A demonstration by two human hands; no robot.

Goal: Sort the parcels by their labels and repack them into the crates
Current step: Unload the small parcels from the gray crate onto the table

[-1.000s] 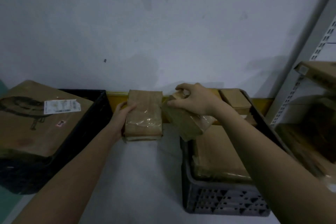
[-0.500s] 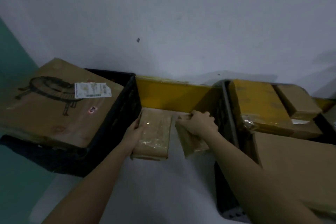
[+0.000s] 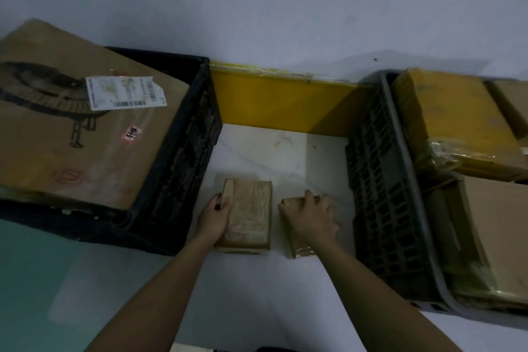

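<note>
Two small brown taped parcels lie side by side on the white floor between two crates. My left hand (image 3: 215, 216) grips the left edge of the bigger parcel (image 3: 250, 213). My right hand (image 3: 310, 216) lies on top of the smaller parcel (image 3: 300, 247), fingers curled over its far end, hiding most of it. The black crate (image 3: 183, 151) on the left holds a large cardboard box (image 3: 71, 134) with a white shipping label (image 3: 125, 92). The grey crate (image 3: 383, 186) on the right holds several brown and yellow-taped parcels (image 3: 454, 120).
A yellow strip (image 3: 280, 100) runs along the foot of the white wall behind the gap. Teal floor (image 3: 43, 280) lies at the lower left. White floor stretches between the crates toward me.
Both parcels came down from chest height to the floor between the crates. My view tipped downward and nearer, so the crates now look larger.
</note>
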